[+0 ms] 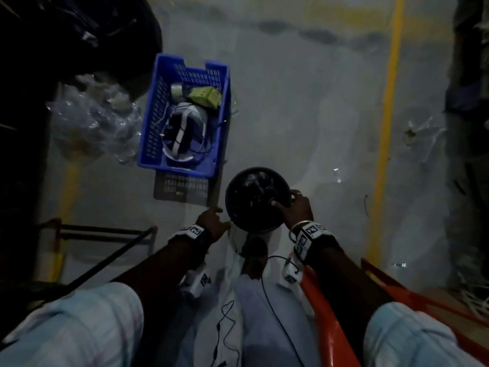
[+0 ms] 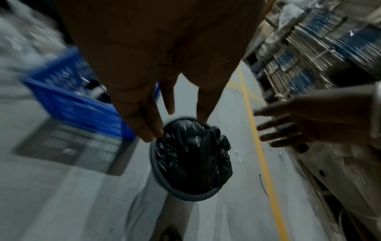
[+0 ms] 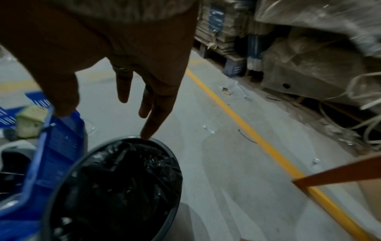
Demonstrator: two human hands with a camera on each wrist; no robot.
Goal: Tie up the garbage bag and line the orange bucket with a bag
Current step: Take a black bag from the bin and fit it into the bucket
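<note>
the person stood over a small round bin (image 1: 255,200) just below the middle of the head view, its mouth turned straight up toward them, so its long axis ran upright from the floor (image 1: 304,115); a black garbage bag (image 2: 192,156) filled that mouth, crumpled and loose, not yet knotted; the bin's rim looked dark grey, and whether this was the orange bucket of the task i could not tell in that dim light; an orange shape (image 1: 325,321) sat at the lower right of the head view, too cut off to name.

the right hand (image 1: 295,207) sat at the right side of the rim, its thumb lying over the bag's edge in the head view, while the right wrist view showed straight fingers with one fingertip (image 3: 147,135) touching the rim; it seemed to be feeling for the bag's edge rather than gripping it, and i could not say it had hold of anything; the left hand (image 1: 213,223) came in at the lower left of the rim, fingers straight and spread, one fingertip (image 2: 152,135) at the edge of the plastic, holding nothing; i judged both hands were placed opposite each other so as to gather the bag's mouth for tying.

a blue crate (image 1: 185,120) of oddments stood at the upper left, just beside the bin.
</note>
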